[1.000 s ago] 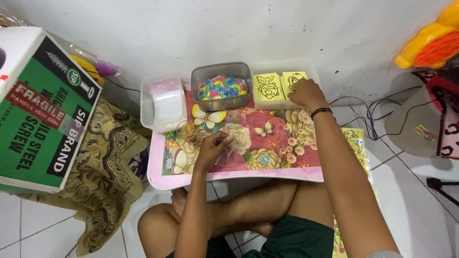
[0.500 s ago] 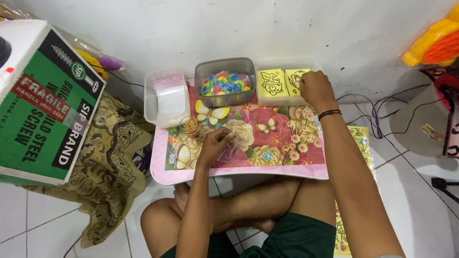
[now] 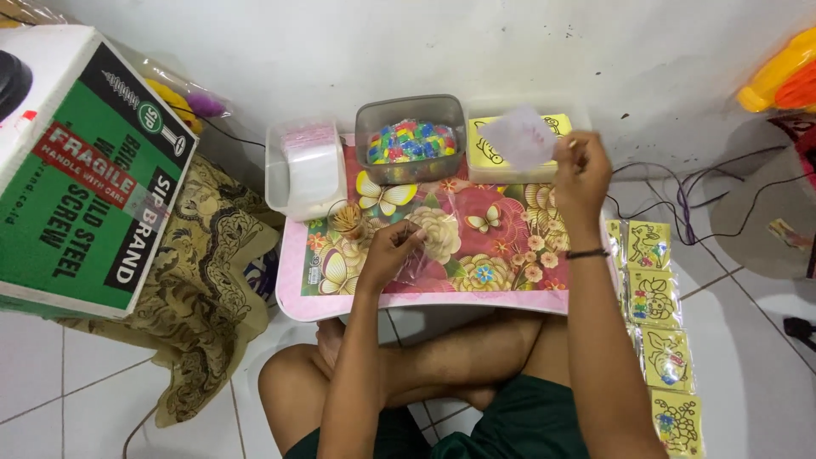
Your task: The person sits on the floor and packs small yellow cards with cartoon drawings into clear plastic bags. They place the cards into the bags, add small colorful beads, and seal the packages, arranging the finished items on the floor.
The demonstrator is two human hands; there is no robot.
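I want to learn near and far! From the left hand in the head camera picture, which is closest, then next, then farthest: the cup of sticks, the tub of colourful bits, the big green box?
1. cup of sticks, just left of the left hand.
2. tub of colourful bits, behind it.
3. big green box, far left.

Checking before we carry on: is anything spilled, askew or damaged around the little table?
Nothing stands out. The bead container sits upright on the floral table with nothing spilled. The right hand holds up a pale sheet; the left hand rests on a clear bag.
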